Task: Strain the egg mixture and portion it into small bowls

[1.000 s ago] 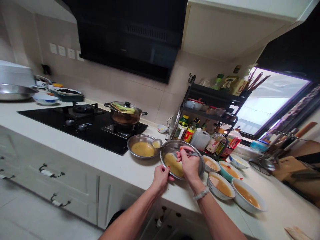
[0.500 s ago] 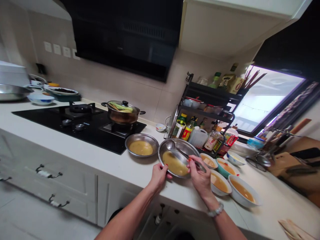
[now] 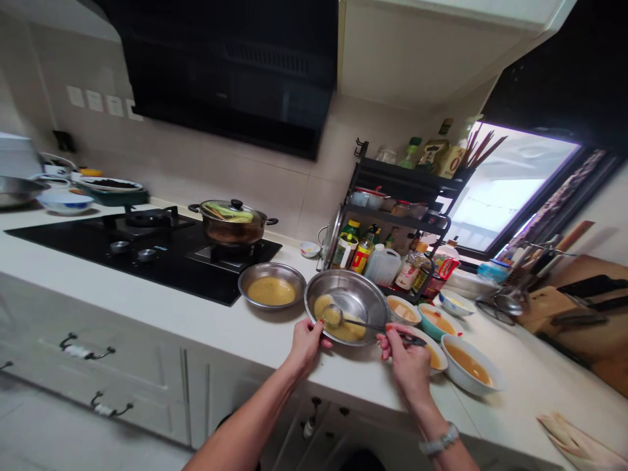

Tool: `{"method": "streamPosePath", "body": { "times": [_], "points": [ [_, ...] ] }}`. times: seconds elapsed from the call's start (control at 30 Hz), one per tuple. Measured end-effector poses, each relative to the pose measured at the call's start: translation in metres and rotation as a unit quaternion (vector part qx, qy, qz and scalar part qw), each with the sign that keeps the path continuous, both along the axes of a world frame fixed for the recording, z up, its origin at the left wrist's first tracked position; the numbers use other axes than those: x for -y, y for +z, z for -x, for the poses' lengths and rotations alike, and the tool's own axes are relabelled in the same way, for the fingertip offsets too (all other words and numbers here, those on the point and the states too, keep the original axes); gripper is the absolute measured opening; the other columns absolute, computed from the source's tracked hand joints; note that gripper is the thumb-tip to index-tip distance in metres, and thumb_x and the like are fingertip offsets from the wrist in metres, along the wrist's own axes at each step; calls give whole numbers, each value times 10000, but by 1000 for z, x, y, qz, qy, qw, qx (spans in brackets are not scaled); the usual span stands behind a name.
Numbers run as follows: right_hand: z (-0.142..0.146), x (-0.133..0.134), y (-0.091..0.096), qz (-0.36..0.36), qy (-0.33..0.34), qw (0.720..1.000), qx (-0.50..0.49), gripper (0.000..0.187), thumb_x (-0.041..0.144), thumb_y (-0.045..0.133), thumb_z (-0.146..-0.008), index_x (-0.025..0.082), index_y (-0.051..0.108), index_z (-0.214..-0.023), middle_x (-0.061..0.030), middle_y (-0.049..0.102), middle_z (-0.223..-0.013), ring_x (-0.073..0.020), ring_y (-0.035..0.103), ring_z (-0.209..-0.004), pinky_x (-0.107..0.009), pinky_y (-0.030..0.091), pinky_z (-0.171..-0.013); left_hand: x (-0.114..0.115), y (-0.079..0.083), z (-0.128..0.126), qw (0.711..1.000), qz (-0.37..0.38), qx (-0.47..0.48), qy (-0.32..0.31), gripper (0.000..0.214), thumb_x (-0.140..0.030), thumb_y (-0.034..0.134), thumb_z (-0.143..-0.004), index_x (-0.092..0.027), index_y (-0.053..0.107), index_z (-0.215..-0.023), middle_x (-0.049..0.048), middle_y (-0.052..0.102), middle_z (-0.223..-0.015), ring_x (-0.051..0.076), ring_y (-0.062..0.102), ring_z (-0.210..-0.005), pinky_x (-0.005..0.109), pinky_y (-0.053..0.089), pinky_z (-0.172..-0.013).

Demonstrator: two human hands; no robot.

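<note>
The left hand [image 3: 307,343] pinches the near left rim of a metal bowl [image 3: 362,297], thumb and fingers closed on the edge. The right hand [image 3: 407,361], with a bracelet [image 3: 439,439] at its wrist, is curled around the dark handle of a ladle [image 3: 332,316]. The ladle reaches across the near side of the bowl, its scoop down in the yellow liquid [image 3: 354,332], close to the left hand. The liquid gathers toward the near side, and bare metal shows on the far side; the bowl looks tipped toward the person.

Just left of it on the worktop [image 3: 265,330] sits a second metal bowl [image 3: 275,269] with more yellow liquid. To the right are bowls of orange-brown liquid: a small white bowl, a teal bowl [image 3: 430,328], a white bowl partly hidden by the right hand, and a large white bowl [image 3: 458,376] nearest the person.

Behind the metal bowl, bottles [image 3: 363,254] stand in a black rack [image 3: 407,219]. Farther left, a lidded pot [image 3: 233,230] rests on the stove [image 3: 169,263].
</note>
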State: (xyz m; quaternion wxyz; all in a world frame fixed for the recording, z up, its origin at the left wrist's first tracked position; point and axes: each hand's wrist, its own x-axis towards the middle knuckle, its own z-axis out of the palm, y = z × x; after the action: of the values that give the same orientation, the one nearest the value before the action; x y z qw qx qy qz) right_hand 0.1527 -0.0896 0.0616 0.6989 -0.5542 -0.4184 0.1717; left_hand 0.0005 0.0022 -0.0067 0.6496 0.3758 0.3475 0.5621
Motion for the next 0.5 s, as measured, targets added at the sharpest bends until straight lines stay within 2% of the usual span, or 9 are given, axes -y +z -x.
{"method": "streamPosePath", "body": {
  "times": [0.27, 0.5],
  "points": [
    [-10, -6, -1, -16, -29, 999, -43, 455, 517, 770, -615, 136, 603, -799, -7, 607, -488, -157, 589, -426, -222, 442, -359, 1, 0, 0, 1000, 2, 5, 3, 294, -381, 682, -664, -157, 500, -606, -17, 571, -476, 98, 544, -353, 179, 346, -373],
    [-14, -10, 7, -43, -26, 994, -93, 414, 438, 805, -579, 144, 592, -780, -18, 626, -507, -134, 564, -410, -192, 398, -327, 1, 2, 1, 1000, 9, 9, -2, 289, -374, 689, -666, -160, 501, -618, -9, 586, -480, 99, 549, -359, 182, 368, -379]
  ]
}}
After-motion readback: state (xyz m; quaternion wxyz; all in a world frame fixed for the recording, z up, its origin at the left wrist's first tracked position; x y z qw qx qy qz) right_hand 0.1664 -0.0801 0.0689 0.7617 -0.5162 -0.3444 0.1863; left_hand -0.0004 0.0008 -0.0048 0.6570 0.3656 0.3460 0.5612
